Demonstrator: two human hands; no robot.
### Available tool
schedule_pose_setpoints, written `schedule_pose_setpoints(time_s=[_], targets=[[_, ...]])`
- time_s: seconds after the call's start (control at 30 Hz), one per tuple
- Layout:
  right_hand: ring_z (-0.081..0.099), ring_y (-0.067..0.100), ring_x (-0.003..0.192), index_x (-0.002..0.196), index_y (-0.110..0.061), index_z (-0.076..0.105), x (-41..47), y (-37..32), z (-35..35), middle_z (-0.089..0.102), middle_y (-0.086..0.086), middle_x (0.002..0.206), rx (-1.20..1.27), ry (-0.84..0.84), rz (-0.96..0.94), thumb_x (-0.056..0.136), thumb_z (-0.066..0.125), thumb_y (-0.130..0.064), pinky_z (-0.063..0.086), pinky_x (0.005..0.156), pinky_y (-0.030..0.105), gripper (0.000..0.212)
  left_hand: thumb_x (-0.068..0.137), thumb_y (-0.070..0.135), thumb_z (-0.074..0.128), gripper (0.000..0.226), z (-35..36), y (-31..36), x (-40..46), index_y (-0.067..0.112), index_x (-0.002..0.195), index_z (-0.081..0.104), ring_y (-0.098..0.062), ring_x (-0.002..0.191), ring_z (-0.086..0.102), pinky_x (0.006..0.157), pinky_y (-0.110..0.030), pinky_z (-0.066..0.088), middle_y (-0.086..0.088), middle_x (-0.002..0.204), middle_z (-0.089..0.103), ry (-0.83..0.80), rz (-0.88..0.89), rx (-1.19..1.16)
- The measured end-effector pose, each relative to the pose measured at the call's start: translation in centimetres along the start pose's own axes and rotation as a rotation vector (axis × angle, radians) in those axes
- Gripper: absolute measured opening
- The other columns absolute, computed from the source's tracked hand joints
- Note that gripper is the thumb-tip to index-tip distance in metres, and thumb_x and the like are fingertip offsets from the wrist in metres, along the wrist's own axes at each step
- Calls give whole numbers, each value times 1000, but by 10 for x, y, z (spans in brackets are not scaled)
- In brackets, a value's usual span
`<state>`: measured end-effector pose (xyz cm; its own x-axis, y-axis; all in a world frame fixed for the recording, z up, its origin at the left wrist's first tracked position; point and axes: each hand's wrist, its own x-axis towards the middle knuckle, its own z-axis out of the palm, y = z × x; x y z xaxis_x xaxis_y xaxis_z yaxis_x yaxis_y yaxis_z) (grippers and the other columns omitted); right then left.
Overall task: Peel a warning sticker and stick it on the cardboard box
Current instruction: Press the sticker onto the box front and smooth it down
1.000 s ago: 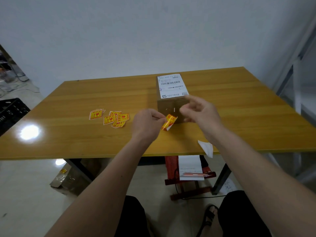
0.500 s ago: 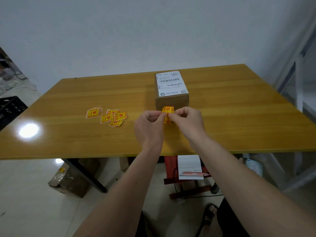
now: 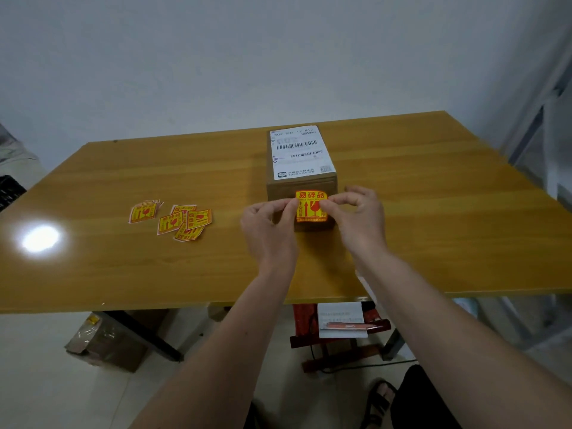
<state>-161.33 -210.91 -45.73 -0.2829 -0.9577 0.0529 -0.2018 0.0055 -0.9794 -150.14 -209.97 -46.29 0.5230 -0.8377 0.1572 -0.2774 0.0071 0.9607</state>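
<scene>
A yellow and red warning sticker [image 3: 311,206] is held upright against the near face of a cardboard box [image 3: 301,187], which stands on a wooden table [image 3: 433,212]. The step in hand appears to be the placing of the sticker: it seems already peeled, and it is lined up with the box face rather than pressed flat. Whether its back touches the cardboard cannot be told.

The sticker's left edge is pinched between the thumb and forefinger of the left hand [image 3: 267,226], just in front of the box. Its right edge is pinched the same way by the right hand [image 3: 360,218], whose other fingers are curled loosely above. The sticker is thus stretched between the two hands, printed side toward the camera and level.

The next move is judged to call for the sticker to be laid squarely on the box face and smoothed outward from the middle, so that no crease or bubble is trapped.

A white shipping label [image 3: 301,151] is stuck on the top of the box. Well to the left of the box, a small scatter of spare stickers [image 3: 171,219] is lying on the table.
</scene>
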Motion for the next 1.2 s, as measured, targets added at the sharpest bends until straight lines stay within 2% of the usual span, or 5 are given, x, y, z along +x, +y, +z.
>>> schedule_pose_setpoints(time_s=[0.37,0.63,0.83,0.97,1.2], targets=[[45,18,123,71,-26,67,18,10,11,49,-4,114,11,-5,-77,78,73,-26,37,100,28,10,76,30,74,5,17,-13,13,31,81,73,-14,97,53,80,-28,47,10,93,54,127,96,48],[48,17,120,74,-24,68,21,17,18,50,-3,113,12,17,-97,78,74,-26,40,101,33,7,75,20,75,5,21,-24,14,21,79,74,-11,119,48,94,-20,40,2,129,52,159,153,-13],[46,16,120,71,-27,65,23,16,25,44,-5,113,43,41,-98,78,74,-24,43,100,30,12,77,19,73,4,21,-17,15,18,82,73,0,104,45,75,8,31,9,114,52,143,85,-42],[47,14,118,77,-20,67,26,17,28,43,-5,112,38,58,-93,79,73,-23,41,90,17,7,76,19,74,4,22,-16,18,21,79,73,-11,107,53,84,-10,43,10,109,51,134,55,-75],[48,18,118,76,-19,69,29,19,35,42,-4,109,14,112,-103,78,74,-25,45,100,36,8,77,23,74,5,24,-9,20,23,76,69,-12,110,51,93,-23,45,11,104,47,137,-8,-109]])
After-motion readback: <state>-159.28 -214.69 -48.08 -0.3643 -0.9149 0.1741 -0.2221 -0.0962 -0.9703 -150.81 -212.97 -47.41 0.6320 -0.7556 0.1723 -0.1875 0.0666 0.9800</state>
